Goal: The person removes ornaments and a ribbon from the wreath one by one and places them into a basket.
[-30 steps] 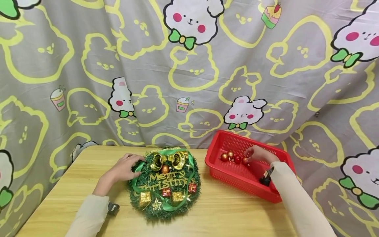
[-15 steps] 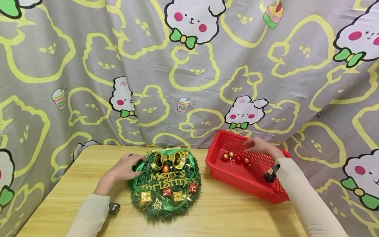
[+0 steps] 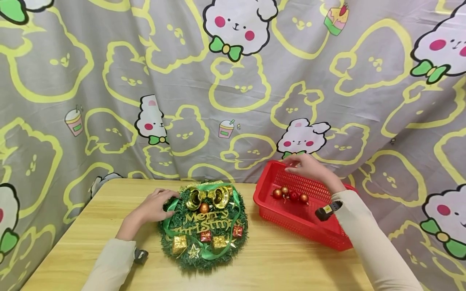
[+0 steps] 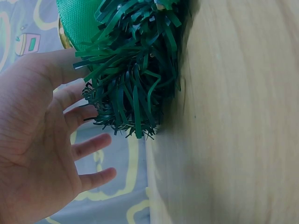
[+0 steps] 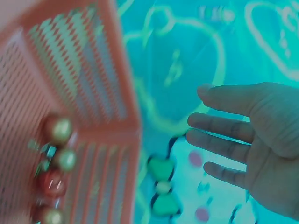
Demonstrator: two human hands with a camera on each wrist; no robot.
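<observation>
A green tinsel wreath [image 3: 204, 262] lies on the table with gold bells [image 3: 220, 197], a green ribbon, gold "Merry Christmas" lettering, small gift boxes and an orange-gold bauble [image 3: 204, 207]. My left hand [image 3: 156, 207] rests at its left edge; in the left wrist view the fingers are spread and nearly straight, with the thumb and nearest fingers against the tinsel [image 4: 135, 88]. My right hand [image 3: 309, 167] is raised over the back rim of a red basket [image 3: 291, 224], its fingers extended and holding nothing. Inside the basket lie several baubles [image 3: 303, 198], copper-gold and red.
The pale wooden table [image 3: 276, 258] bears the wreath on the left and the basket on the right, with a gap between them. A grey curtain [image 3: 240, 81] with cartoon rabbits hangs close behind the table's back edge.
My right hand has risen from the baubles inside the basket and moved up and left to above its back rim. The baubles stay in the basket; my left hand keeps its place.
</observation>
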